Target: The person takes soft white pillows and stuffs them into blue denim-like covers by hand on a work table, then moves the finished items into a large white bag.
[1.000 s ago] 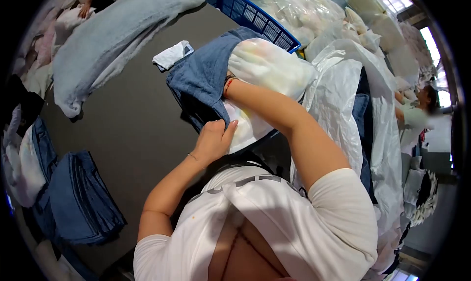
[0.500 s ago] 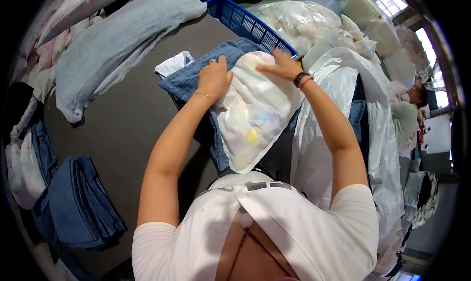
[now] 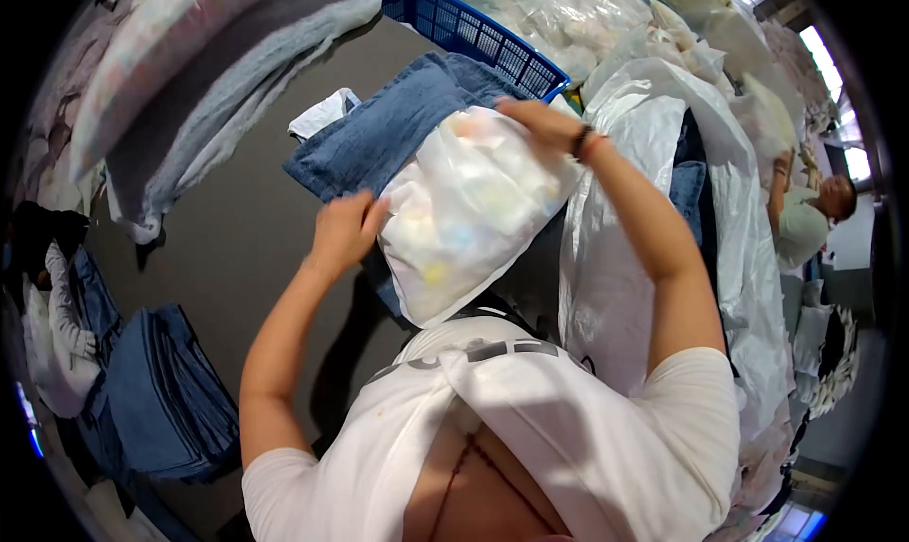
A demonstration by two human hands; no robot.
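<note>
Your left hand [image 3: 346, 231] pinches the left edge of the white pillow [image 3: 473, 211], fingers closed on it. Your right hand [image 3: 535, 124] lies over its far end, and I cannot tell whether it grips. The pillow rests on the blue cover [image 3: 398, 130] on the table [image 3: 237, 248]. It looks soft, light and probably slick, so hold the corners.

The white cushion [image 3: 473, 211] hides much of the blue denim cover [image 3: 398, 125] under it and the fingertips of the left hand [image 3: 346, 230] at its edge, its filling shows only as blurred pastel patches, and the blue basket [image 3: 464, 31] is cut off at the top.
</note>
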